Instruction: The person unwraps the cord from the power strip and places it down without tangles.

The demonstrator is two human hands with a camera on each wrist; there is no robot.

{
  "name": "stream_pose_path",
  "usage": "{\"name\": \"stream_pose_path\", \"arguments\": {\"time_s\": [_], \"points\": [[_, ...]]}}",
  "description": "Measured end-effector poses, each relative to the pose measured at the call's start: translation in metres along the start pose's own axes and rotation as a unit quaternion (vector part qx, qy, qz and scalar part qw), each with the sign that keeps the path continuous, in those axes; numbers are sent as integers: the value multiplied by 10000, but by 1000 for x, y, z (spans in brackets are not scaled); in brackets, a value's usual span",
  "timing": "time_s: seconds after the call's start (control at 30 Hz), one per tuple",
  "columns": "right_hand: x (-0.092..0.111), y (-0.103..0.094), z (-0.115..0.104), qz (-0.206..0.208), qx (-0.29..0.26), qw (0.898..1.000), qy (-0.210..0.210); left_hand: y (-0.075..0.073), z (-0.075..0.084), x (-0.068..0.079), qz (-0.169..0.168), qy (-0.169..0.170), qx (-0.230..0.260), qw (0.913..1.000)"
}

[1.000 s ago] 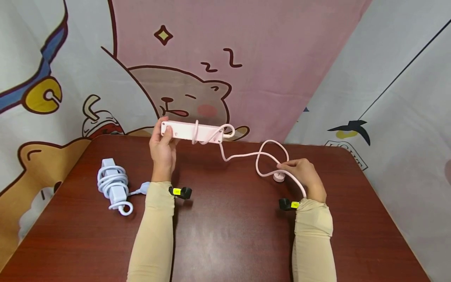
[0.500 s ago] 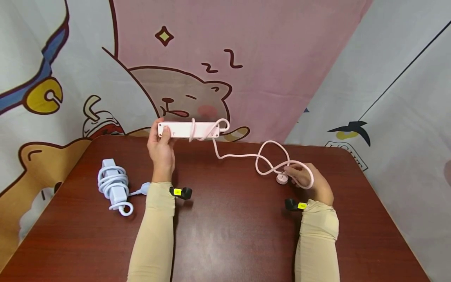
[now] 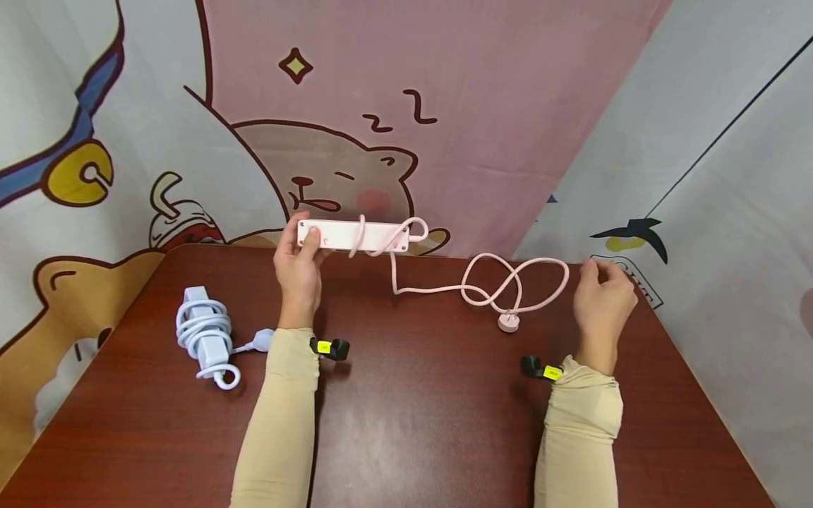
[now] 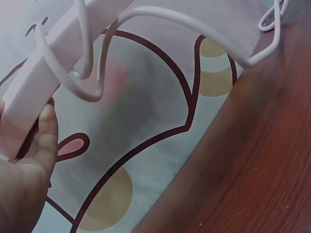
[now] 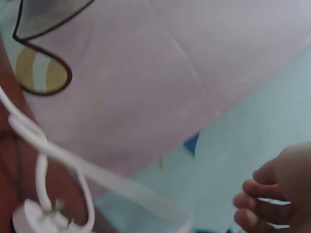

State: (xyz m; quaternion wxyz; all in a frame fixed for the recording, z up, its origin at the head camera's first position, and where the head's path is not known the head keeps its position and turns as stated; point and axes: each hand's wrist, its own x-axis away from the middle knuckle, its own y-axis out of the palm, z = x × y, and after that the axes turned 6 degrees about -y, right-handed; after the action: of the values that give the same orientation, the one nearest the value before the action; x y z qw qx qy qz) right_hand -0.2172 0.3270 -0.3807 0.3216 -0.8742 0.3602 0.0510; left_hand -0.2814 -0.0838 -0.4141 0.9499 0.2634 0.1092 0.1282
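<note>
My left hand grips the left end of a pale pink power strip, thumb on the face with the screws. The strip is raised at the table's far edge, and a few turns of its cord wrap around its right half. From there the cord runs right into loose loops on the tabletop. The pink plug lies below those loops, its metal pins showing. Right of the cord is my right hand, lifted and apart from it. In the right wrist view its fingers are loosely curled around nothing.
A pale blue power strip, wound in its own cord, lies on the left of the brown wooden table. Its plug sits beside my left forearm. A curtain with cartoon prints hangs behind the table.
My right hand has let go of the pink cord and moved right and away from me. The released loop has dropped beside the plug. My left hand has shifted the strip slightly, lastly rightward.
</note>
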Motion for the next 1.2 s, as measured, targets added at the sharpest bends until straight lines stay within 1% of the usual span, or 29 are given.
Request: {"name": "stream_pose_path", "arguments": {"time_s": [0.07,0.1,0.17,0.23,0.3,0.37,0.47,0.53,0.7,0.77,0.83,0.97,1.07,1.13,1.2], "points": [[5,1,-15,255,-72,9990,-368,2,0,1,-47,-22,-65,10000],[8,2,-22,243,-147,9983,-519,2,0,1,-65,-41,-108,9999],[16,7,-37,1,-300,9958,-861,3,1,2,-91,-101,-205,9997],[25,15,-50,-357,-461,9905,-1245,4,2,3,-113,-165,-320,9993],[36,25,-62,-705,-619,9812,-1687,6,4,3,-134,-257,-428,9987],[47,36,-73,-934,-696,9709,-2093,7,7,4,-152,-380,-534,9977],[62,50,-85,-1182,-765,9573,-2526,10,10,5,-112,-602,-637,9961],[72,59,-90,-1295,-829,9495,-2735,12,11,5,-55,-720,-666,9952],[94,77,-99,-1648,-1316,9317,-2959,13,9,6,70,-860,-684,9939],[102,82,-102,-1826,-1484,9270,-2922,12,8,6,100,-891,-685,9936],[107,88,-102,-1981,-1467,9254,-2880,11,8,6,117,-900,-682,9935],[113,98,-99,-2183,-1066,9278,-2832,11,7,6,111,-880,-703,9936],[113,105,-93,-2399,-580,9267,-2834,10,7,6,115,-861,-692,9938],[111,108,-87,-2664,-202,9222,-2796,9,7,5,117,-853,-705,9938],[108,111,-81,-3000,185,9137,-2736,8,7,5,131,-853,-719,9937]]}}
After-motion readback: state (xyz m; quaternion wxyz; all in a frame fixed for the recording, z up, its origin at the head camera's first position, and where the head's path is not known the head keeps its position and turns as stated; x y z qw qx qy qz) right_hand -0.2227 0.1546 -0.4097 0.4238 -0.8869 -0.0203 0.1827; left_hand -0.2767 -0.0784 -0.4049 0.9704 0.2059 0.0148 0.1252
